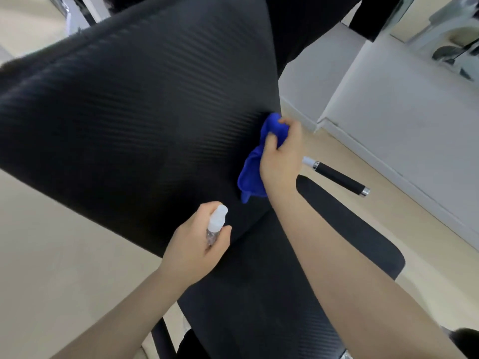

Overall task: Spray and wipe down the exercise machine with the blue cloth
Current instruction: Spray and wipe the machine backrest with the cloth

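- Pale beige floor [51, 229] fills the left and near-right of your head view, and a white low wall or platform [388, 112] runs along the far right.
- Your exercise machine takes up the middle: a big black ribbed back pad [116, 99] tilts across the upper left, and a black seat pad [272, 294] lies near you below it.
- To the right of the pads, a black handle [339, 178] with chrome ends sticks out over the floor.
- Your right hand [281, 156] holds the blue cloth [255, 161] bunched against the right edge of the back pad; your fingers [270, 141] are curled into the cloth, pinching its folds, with one loose end hanging down below the hand.
- Your left hand [197, 247] is just below and to the left of the cloth, wrapped around a small clear spray bottle [216, 224] with a white top; those fingers are closed round the bottle's body, with one resting on top of the white cap, which points up toward the back pad.
- Both bare forearms reach in from the near edge, the right one crossing over the seat pad.
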A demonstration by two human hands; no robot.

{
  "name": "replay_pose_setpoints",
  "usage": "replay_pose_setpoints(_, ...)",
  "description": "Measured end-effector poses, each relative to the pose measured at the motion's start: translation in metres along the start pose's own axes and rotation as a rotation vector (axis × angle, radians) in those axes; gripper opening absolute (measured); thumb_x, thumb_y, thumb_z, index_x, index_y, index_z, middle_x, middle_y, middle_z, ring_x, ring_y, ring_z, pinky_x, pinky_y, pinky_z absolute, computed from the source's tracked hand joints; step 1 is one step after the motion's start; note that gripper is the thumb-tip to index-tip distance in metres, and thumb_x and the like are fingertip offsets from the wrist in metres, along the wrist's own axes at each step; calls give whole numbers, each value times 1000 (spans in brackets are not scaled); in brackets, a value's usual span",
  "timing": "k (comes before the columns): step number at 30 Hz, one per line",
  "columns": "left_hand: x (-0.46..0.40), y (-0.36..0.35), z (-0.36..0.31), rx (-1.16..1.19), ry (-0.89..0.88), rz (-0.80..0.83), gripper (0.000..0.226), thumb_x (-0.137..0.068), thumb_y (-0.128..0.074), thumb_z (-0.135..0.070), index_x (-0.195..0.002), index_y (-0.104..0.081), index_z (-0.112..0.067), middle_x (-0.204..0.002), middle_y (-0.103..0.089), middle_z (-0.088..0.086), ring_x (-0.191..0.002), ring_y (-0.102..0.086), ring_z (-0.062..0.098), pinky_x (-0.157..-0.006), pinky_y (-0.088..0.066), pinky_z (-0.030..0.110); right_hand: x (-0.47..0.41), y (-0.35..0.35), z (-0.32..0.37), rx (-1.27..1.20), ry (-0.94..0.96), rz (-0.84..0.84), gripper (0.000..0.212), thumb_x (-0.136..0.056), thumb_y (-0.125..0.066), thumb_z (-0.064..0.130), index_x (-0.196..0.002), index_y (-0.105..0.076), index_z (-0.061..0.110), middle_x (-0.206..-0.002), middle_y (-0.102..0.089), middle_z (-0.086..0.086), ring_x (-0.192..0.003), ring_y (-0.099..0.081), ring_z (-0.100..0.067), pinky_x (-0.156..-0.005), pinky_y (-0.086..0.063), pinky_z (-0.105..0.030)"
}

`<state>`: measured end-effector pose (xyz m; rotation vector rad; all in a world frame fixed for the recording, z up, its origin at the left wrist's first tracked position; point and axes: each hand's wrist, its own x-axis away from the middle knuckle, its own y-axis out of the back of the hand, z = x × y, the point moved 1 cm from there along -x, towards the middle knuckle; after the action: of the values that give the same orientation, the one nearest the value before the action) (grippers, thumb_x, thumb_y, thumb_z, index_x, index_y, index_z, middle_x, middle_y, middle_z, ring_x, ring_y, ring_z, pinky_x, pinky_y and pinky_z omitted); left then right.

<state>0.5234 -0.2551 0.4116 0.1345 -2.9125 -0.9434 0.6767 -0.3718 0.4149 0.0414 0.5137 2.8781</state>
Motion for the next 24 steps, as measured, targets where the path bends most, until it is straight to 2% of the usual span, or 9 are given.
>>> replay_pose_setpoints(2,2,7,2,55,-34,38,34,-77,-46,-36,-111,-40,-40,-79,-56,-10,-72,-57,7,-59,-43,16,12,-3,28,-1,211,45,22,-90,-47,7,-111,-52,13,-110,-53,-1,-82,-47,-3,-70,-36,-11)
replay_pose_setpoints(5,8,14,7,126,-89,24,38,-78,-41,-34,-109,-35,-56,-90,-54,-14,-71,-56,8,-62,-44,16,27,-8,19,73,257,71,24,-91,-47,8,-112,-54,16,-112,-51,-2,-71,-46,0,-63,-39,-14)
replay_pose_setpoints(9,30,22,14,164,-61,-16,46,-80,-41,-37,-115,-30,-65,-92,-53,-17,-70,-57,6,-64,-44,13,51,-2,-36,218,-116,82,28,-93,-43,8,-119,-48,14,-121,-48,-7,-82,-48,-18,-70,-34,-27)
replay_pose_setpoints(11,41,29,20,133,-30,-47,49,-76,-41,-38,-116,-28,-64,-90,-54,-17,-69,-57,9,-61,-45,14,58,-7,-25,199,-190,45,28,-93,-42,7,-120,-46,12,-121,-48,-7,-89,-49,-20,-73,-33,-29)
replay_pose_setpoints(14,54,39,32,14,-89,-82,50,-71,-39,-33,-117,-27,-48,-90,-54,-24,-69,-55,16,-57,-45,21,74,-26,29,57,73,33,27,-89,-46,6,-114,-51,12,-112,-51,-3,-74,-44,-5,-68,-34,-23)
replay_pose_setpoints(17,71,54,44,-10,-80,-111,42,-71,-37,-33,-111,-32,-46,-81,-56,-15,-71,-52,19,-58,-45,26,112,-49,79,12,426,99,29,-80,-50,6,-107,-60,12,-101,-53,-5,-71,-52,-14,-61,-40,-29)
replay_pose_setpoints(19,78,60,50,-7,-78,-106,40,-74,-36,-36,-111,-29,-50,-82,-57,-2,-71,-52,16,-60,-46,27,122,-54,86,35,561,84,31,-78,-49,8,-105,-63,12,-98,-55,-8,-71,-55,-22,-55,-44,-29)
replay_pose_setpoints(22,81,67,63,-11,-125,-41,34,-82,-36,-39,-115,-33,-48,-96,-54,-8,-78,-53,3,-67,-42,11,128,-52,54,201,733,132,33,-76,-42,13,-106,-54,19,-97,-57,-15,-70,-54,-27,-53,-43,-26)
replay_pose_setpoints(24,82,68,74,-21,-146,57,37,-85,-36,-41,-122,-34,-41,-103,-52,-17,-88,-51,-6,-74,-36,0,138,-49,10,377,676,220,35,-75,-37,15,-108,-45,23,-100,-56,-17,-69,-54,-32,-53,-43,-28)
